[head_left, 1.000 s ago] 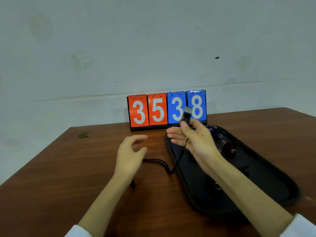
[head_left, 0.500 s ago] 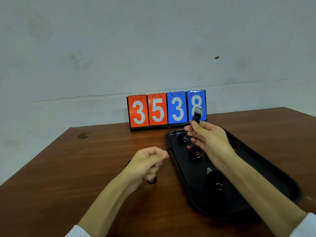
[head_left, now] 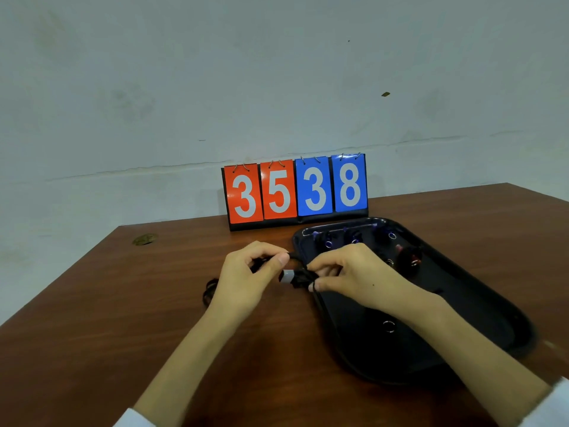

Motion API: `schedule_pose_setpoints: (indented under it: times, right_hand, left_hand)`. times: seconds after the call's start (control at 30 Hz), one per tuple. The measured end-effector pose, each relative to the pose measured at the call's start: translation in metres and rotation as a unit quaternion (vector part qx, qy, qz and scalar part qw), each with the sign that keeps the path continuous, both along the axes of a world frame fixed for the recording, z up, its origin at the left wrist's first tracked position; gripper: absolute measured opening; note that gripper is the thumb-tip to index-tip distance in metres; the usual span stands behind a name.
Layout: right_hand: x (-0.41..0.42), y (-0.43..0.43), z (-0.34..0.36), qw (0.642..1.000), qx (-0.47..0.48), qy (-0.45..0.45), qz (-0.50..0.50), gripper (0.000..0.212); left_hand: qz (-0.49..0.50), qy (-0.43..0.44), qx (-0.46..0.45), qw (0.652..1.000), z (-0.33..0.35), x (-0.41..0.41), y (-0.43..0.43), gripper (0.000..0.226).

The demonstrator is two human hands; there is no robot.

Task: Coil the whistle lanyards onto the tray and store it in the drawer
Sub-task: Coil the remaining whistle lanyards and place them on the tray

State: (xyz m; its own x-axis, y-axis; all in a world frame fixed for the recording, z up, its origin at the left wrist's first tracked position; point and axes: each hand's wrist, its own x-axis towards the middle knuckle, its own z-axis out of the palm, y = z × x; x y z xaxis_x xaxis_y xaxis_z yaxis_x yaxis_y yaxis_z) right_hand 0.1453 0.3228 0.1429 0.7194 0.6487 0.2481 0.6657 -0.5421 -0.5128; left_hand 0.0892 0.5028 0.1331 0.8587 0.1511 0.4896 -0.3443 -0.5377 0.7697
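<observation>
A black whistle with a grey tip is held between my two hands just left of the black tray. My right hand pinches the whistle and the cord wound at it. My left hand pinches the black lanyard cord, whose slack loops on the table behind my left wrist. Several coiled whistles with blue and red parts lie along the tray's far end. A metal ring shows on the tray floor near my right forearm. No drawer is visible.
A flip scoreboard reading 3 5 3 8 stands at the back of the brown table, against the wall. A round cable grommet sits at the table's back left. The tray lies on the right half, reaching the near edge.
My right hand has come down and left from above the tray with the whistle. My left hand has risen to meet it and now pinches the cord beside the whistle.
</observation>
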Motion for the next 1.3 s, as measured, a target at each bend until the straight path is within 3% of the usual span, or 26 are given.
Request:
schedule_pose_setpoints:
  times: [0.1, 0.2, 0.4, 0.5, 0.6, 0.7, 0.9, 1.0, 1.1, 1.2, 1.3]
  right_hand:
    - [-0.008, 0.004, 0.003, 0.991, 0.105, 0.075, 0.037, 0.010]
    - [-0.011, 0.007, 0.004, 0.976, 0.190, 0.103, 0.031, 0.009]
    - [-0.004, 0.005, -0.002, 0.956, 0.271, 0.053, -0.100, 0.007]
    - [0.000, 0.003, -0.004, 0.955, 0.231, -0.010, -0.187, 0.010]
    - [0.001, 0.000, -0.005, 0.965, 0.129, -0.069, -0.216, 0.015]
    - [0.000, 0.002, -0.009, 0.980, 0.038, -0.114, -0.160, 0.019]
    - [-0.001, 0.006, -0.021, 0.986, -0.029, -0.159, -0.025, 0.012]
    - [-0.002, 0.009, -0.024, 0.993, -0.027, -0.112, 0.027, 0.016]
    - [-0.007, 0.011, -0.018, 0.997, 0.010, 0.013, 0.074, 0.012]
    - [-0.012, 0.008, -0.007, 0.973, 0.065, 0.186, 0.123, 0.008]
    - [-0.015, 0.006, 0.001, 0.950, 0.112, 0.245, 0.156, 0.009]
  left_hand:
    - [-0.008, 0.068, -0.103, 0.992, 0.000, 0.001, -0.001, 0.014]
    - [-0.057, 0.114, -0.187, 0.974, -0.003, 0.001, -0.002, 0.024]
    - [-0.127, 0.124, -0.102, 0.979, -0.009, -0.002, -0.013, 0.032]
    - [-0.147, 0.135, -0.058, 0.978, -0.009, -0.004, -0.018, 0.029]
    - [-0.144, 0.121, -0.044, 0.981, -0.007, -0.006, -0.020, 0.026]
    - [-0.127, 0.105, -0.009, 0.986, -0.006, -0.006, -0.018, 0.025]
    - [-0.079, 0.093, 0.056, 0.991, -0.007, -0.004, -0.008, 0.026]
    - [-0.060, 0.091, 0.084, 0.991, -0.006, -0.003, -0.002, 0.034]
    - [-0.044, 0.091, 0.089, 0.991, -0.003, -0.001, 0.005, 0.038]
    - [-0.057, 0.106, 0.036, 0.992, 0.003, -0.001, 0.007, 0.038]
    - [-0.087, 0.142, -0.020, 0.986, 0.006, -0.002, 0.005, 0.038]
